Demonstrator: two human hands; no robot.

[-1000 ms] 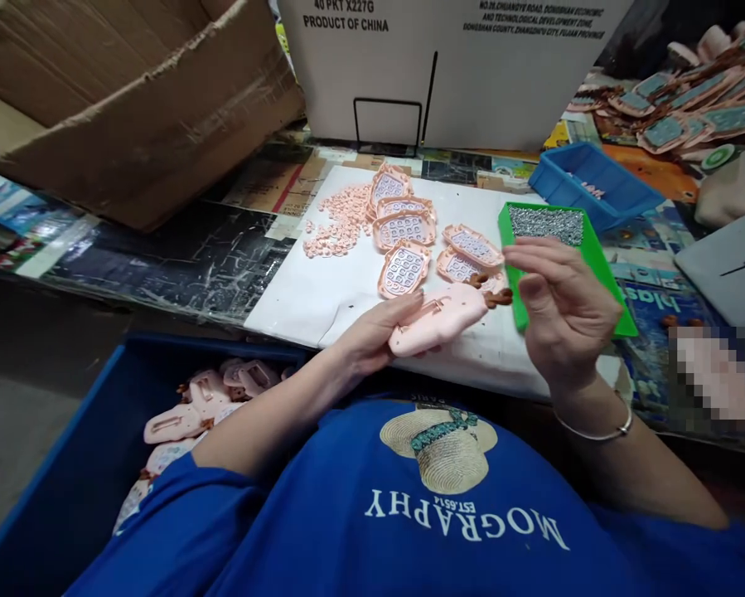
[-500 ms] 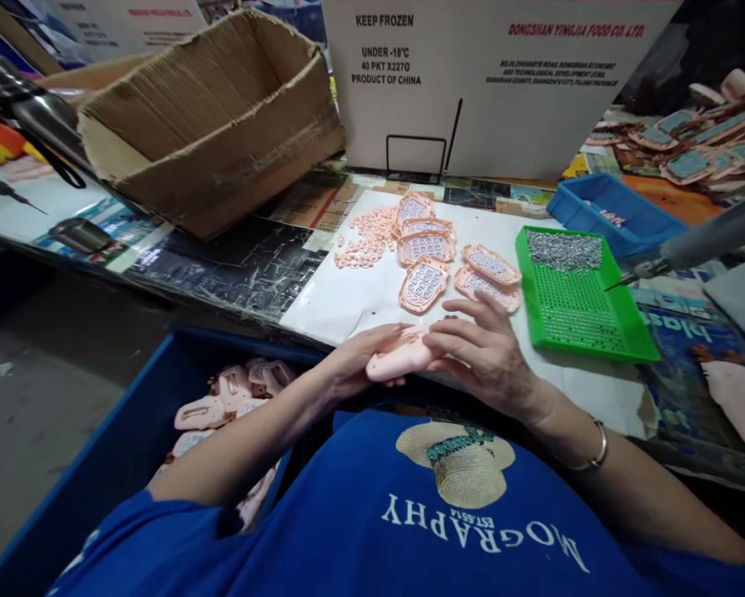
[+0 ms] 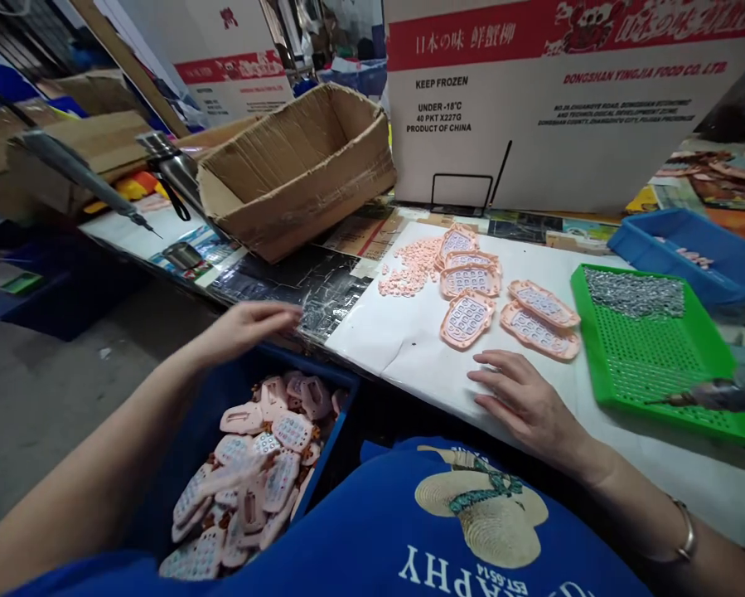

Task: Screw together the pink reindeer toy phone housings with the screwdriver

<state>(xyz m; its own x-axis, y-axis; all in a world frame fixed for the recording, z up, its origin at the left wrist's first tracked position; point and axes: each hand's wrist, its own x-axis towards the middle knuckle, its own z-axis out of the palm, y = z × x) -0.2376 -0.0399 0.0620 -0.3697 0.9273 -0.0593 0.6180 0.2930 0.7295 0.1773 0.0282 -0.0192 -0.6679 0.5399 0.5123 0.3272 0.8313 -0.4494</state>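
Over the blue bin (image 3: 179, 431) at the person's left knee, the left hand (image 3: 248, 325) hangs open and empty, fingers spread, above a heap of pink toy shells (image 3: 253, 473) that lies loose and overlapping inside. The right hand (image 3: 521, 402) rests flat and open on the white sheet (image 3: 397, 332) at the bench edge, holding nothing. Just beyond its fingertips lie several keypad panels (image 3: 468, 317), face up, some overlapping, with a scatter of small pink buttons (image 3: 409, 267) beside them. A green tray (image 3: 645, 365) to the right holds a bed of small screws (image 3: 634, 292) at its far end; a blue tray (image 3: 689, 253) stands behind it. A torn cardboard box (image 3: 297, 170) sits further left on the bench. Judged by appearance, the shells are light, stiff moulded plastic with smooth faces, likely to slide on one another; the outer edges or the slot openings offer the surest hold.
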